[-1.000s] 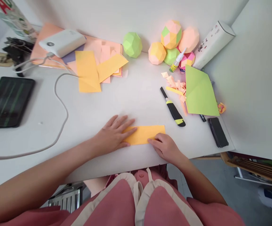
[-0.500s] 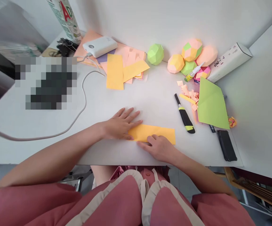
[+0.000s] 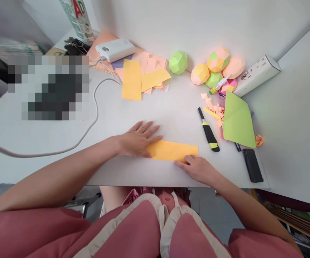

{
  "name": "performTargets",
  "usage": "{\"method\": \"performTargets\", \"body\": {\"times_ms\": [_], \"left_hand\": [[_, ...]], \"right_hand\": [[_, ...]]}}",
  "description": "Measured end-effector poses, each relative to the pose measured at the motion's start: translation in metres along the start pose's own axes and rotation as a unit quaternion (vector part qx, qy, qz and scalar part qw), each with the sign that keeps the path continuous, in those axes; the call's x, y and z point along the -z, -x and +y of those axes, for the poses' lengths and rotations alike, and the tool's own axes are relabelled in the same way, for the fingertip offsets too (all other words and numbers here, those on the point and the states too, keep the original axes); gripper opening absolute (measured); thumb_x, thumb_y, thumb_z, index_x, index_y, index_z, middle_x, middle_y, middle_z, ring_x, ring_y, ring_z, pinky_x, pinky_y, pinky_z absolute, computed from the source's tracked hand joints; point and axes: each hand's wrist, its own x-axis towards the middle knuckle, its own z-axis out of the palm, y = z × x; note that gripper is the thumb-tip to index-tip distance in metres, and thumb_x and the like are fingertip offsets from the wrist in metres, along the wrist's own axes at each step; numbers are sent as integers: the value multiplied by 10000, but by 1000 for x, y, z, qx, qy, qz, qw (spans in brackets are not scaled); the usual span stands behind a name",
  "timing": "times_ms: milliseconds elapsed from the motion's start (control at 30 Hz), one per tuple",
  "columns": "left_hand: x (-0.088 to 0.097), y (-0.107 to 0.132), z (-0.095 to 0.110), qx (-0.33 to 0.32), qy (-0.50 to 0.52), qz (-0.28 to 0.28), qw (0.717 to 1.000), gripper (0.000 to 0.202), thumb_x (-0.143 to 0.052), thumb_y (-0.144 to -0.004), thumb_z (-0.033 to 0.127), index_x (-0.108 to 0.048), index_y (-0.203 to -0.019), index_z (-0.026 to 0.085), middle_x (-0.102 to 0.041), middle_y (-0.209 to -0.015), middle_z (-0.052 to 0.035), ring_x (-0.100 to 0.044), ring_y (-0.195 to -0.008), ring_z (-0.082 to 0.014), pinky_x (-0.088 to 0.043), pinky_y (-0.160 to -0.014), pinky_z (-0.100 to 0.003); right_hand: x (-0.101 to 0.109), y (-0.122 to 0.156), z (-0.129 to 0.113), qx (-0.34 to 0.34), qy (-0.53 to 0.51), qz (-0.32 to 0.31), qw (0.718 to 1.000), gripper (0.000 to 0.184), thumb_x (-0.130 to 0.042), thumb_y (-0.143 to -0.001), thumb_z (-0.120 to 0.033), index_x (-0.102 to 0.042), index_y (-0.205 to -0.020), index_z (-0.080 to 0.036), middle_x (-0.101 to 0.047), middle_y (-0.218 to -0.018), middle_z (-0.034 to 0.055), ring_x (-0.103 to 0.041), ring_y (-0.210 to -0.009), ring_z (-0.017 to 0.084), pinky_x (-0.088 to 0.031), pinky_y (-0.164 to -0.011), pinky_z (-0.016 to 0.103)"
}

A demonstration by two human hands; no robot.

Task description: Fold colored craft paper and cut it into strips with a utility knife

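Note:
A folded strip of orange paper (image 3: 171, 150) lies flat near the front edge of the desk. Over its left end rests my left hand (image 3: 135, 141), palm down with fingers spread, its thumb on the paper. My right hand (image 3: 198, 168) touches the lower edge towards the right end. There the lowest digit stretches left along the edge while the other fingers bend onto the paper. Neither hand wraps round the strip. A black and yellow utility knife (image 3: 210, 133) lies to the right, beyond my right hand.
Behind are orange paper pieces (image 3: 132, 80), a white power bank (image 3: 117, 51) and a cable (image 3: 97, 107). Faceted paper balls (image 3: 178, 62), a glue tube (image 3: 219, 85), paper scraps (image 3: 213, 107), a green sheet (image 3: 238, 120) and a black case (image 3: 252, 165) lie around the right side.
My right hand has slid right along the strip's lower edge, from near the middle towards its right end. My left hand stays on the left end. The view has shifted slightly.

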Motion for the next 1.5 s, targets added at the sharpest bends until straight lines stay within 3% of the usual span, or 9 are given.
{"method": "performTargets", "body": {"times_ms": [167,300,433,533,633,767,967,1267,1500], "left_hand": [[2,2,1,4,2,-15,1000,773,-508,-880,573,-194,-1526,289,25,-1614,-77,66,-1472,-353,-4,-1151,-537],[0,2,0,-9,13,2,1000,770,-517,-878,558,-200,-1525,288,22,-1613,-78,51,-1470,-365,-6,-1150,-549],[-4,-7,-2,-17,4,41,999,715,-498,-887,574,-287,-1503,277,-56,-1619,-89,13,-1471,-375,-26,-1144,-564],[-3,-14,0,-39,-4,110,993,638,-530,-887,552,-417,-1440,255,-226,-1584,-125,-133,-1450,-375,-136,-1130,-562],[2,-14,4,-82,3,171,982,368,-572,-900,407,-626,-1225,243,-462,-1424,-124,-340,-1348,-323,-299,-1077,-489],[7,-9,9,-103,36,156,982,196,-544,-904,267,-680,-1036,215,-575,-1221,-103,-497,-1180,-262,-393,-1008,-425],[7,-5,6,-97,62,129,985,261,-518,-875,185,-596,-1122,217,-523,-1290,-85,-446,-1250,-253,-340,-1061,-435],[10,-2,10,-77,63,84,991,277,-452,-915,231,-556,-1169,194,-463,-1363,-96,-374,-1322,-245,-264,-1114,-414],[8,-2,11,-67,48,90,993,285,-473,-902,246,-544,-1178,233,-460,-1379,-70,-366,-1331,-237,-276,-1106,-401]], "right_hand": [[-12,46,26,-9,23,18,1000,426,-423,-872,-48,-573,-1226,-230,-548,-802,25,-455,-682,155,-280,-578,262],[-17,60,36,34,41,109,993,316,-399,-909,-68,-611,-1115,-178,-535,-731,15,-464,-664,147,-338,-575,265],[-15,31,20,72,-6,205,976,260,-422,-911,-101,-600,-1087,-171,-568,-802,36,-506,-752,146,-422,-628,281],[-14,-9,0,112,-38,233,965,311,-425,-910,-123,-565,-1180,-185,-582,-873,45,-505,-774,147,-432,-631,283],[-13,-44,-12,115,-36,210,970,331,-389,-940,-156,-547,-1232,-161,-566,-869,46,-478,-717,136,-396,-585,265],[-9,-62,-12,102,-15,151,983,338,-383,-963,-196,-533,-1266,-181,-528,-807,18,-435,-644,125,-299,-520,244],[2,-66,-14,85,18,86,993,381,-427,-939,-221,-498,-1313,-242,-539,-821,14,-422,-598,124,-234,-500,254],[13,-76,-17,64,11,22,998,362,-392,-955,-241,-501,-1299,-264,-529,-808,7,-291,-507,92,-164,-509,264],[17,-70,-14,57,19,-12,998,385,-383,-949,-194,-457,-1320,-268,-497,-767,-4,-277,-488,90,-161,-502,262]]}}
